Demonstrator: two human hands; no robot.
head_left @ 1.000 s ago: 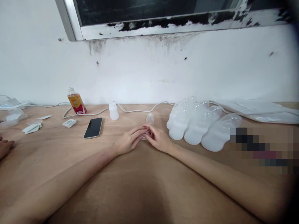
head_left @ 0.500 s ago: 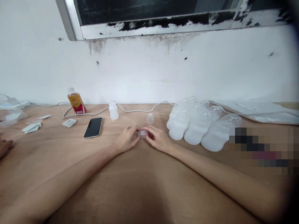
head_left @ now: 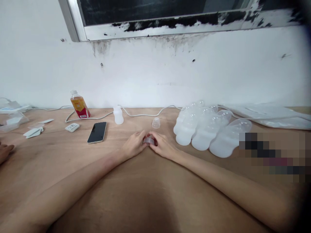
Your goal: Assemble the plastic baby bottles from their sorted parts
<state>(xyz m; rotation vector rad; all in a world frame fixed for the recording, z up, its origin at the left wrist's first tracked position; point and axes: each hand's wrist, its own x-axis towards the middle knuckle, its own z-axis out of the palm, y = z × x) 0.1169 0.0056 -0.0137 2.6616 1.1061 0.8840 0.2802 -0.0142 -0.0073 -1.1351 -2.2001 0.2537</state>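
Between both hands, low over the table, is a small clear plastic ring-like piece [head_left: 149,141]. The fingertips of my left hand [head_left: 134,144] pinch it from the left. From the right, the thumb and fingers of my right hand [head_left: 162,144] grip the same piece. Just beyond the hands a clear dome-shaped cap [head_left: 155,122] stands on the table. A frosted white bottle without a cap [head_left: 118,115] stands upright further back to the left. Several frosted bottles with clear domed tops [head_left: 204,126] lie grouped to the right of my right hand.
A phone [head_left: 97,132], a small white box [head_left: 72,127] and a drink bottle [head_left: 81,105] are on the left of the wooden table [head_left: 116,194]. A white cable [head_left: 145,115] runs along the wall. Another person's hand [head_left: 6,152] shows at the left edge.
The clear piece looks tilted differently between my fingers, and my fingertips have shifted slightly around it. Both hands remain in nearly the same place.
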